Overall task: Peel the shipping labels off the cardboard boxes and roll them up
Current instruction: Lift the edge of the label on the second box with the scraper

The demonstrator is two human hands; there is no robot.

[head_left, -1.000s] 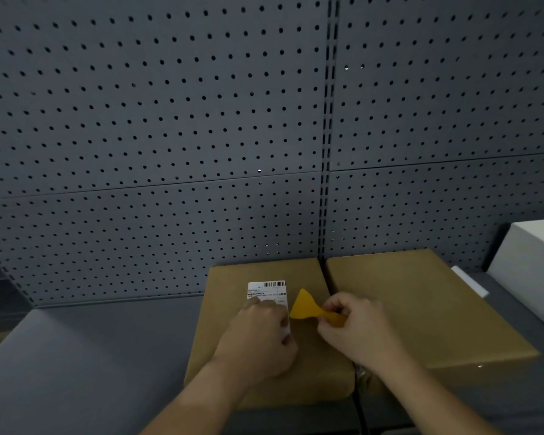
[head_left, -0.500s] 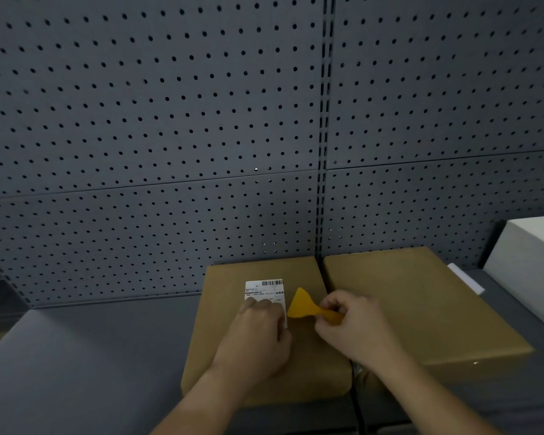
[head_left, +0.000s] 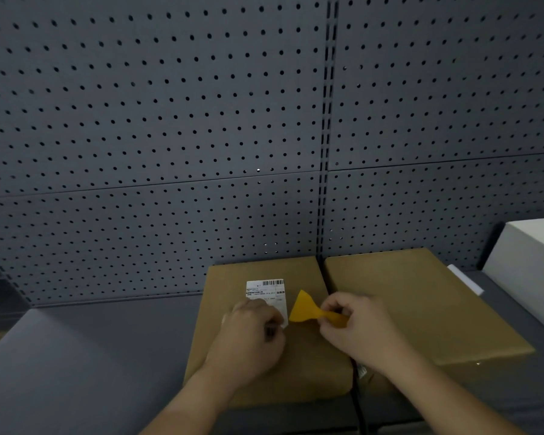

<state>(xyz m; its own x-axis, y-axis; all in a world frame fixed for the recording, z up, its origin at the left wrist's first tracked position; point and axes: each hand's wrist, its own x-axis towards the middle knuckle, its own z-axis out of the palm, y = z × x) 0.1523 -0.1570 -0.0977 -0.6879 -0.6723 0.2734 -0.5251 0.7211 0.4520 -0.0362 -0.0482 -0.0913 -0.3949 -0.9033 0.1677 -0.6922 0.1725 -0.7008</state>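
Head view: two cardboard boxes lie flat side by side on a grey surface (head_left: 76,356), close against a grey pegboard wall (head_left: 170,120). The left box (head_left: 230,284) carries a white label (head_left: 266,291) on its top face, with a barcode along its far edge and small print below. The label's far part lies flat on the cardboard; its near part is covered by the left hand (head_left: 252,331), which rests on the box with the fingers curled in at the label's near right corner. The left grip is closed, but whether it has pinched the label's edge cannot be told, since the fingertips are hidden under the hand.

The right hand (head_left: 355,324) is over the seam between the boxes, its grip closed on the handle of a yellow scraper (head_left: 305,309). The scraper's wide blade points toward the left, and its edge sits just beside the label's right side, near the left hand's knuckles. Whether the blade touches the label is not clear.

The right box (head_left: 421,293) has a bare top. Beyond it to the right stands a white box (head_left: 528,265), and a narrow white strip (head_left: 465,277) lies between them.
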